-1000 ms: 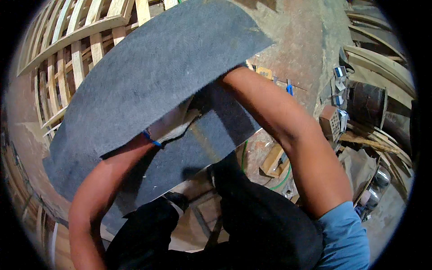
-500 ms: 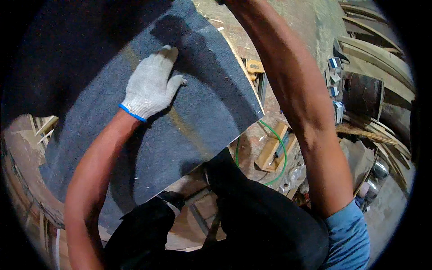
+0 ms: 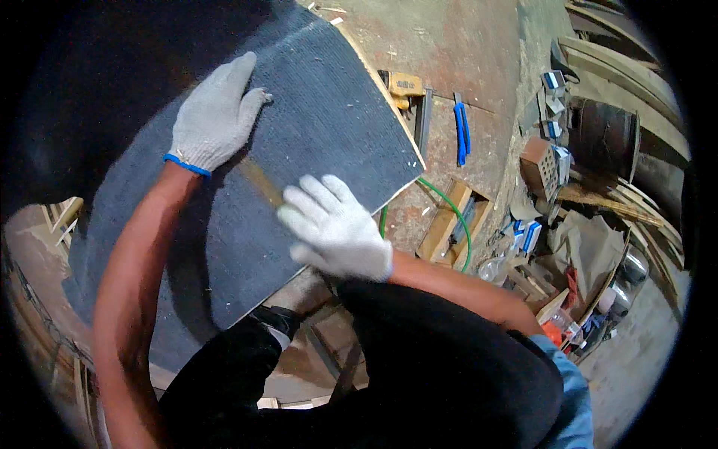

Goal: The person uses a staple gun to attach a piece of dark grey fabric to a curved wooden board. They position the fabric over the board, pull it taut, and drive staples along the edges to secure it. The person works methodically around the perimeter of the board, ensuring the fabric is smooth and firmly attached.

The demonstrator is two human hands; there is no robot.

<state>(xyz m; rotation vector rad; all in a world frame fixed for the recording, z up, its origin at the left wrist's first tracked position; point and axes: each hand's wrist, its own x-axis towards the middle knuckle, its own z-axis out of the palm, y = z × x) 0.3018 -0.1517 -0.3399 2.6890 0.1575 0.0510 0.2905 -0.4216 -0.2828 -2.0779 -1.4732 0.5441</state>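
A dark grey sheet (image 3: 329, 112) with a faint yellowish streak lies in front of the person's black-trousered knees (image 3: 441, 337). The left hand (image 3: 215, 116), in a white knitted glove with a blue cuff, lies flat on the sheet, fingers straight and together, thumb held apart, gripping nothing. The right hand (image 3: 335, 227), gloved too, is spread over the sheet's near right part, palm down and holding nothing; whether it presses there I cannot tell. Just beyond the sheet's right edge are a yellow tool (image 3: 406, 84), a green hose (image 3: 458, 213) and a wooden box (image 3: 440, 232); well to its right stands a brick (image 3: 540, 166).
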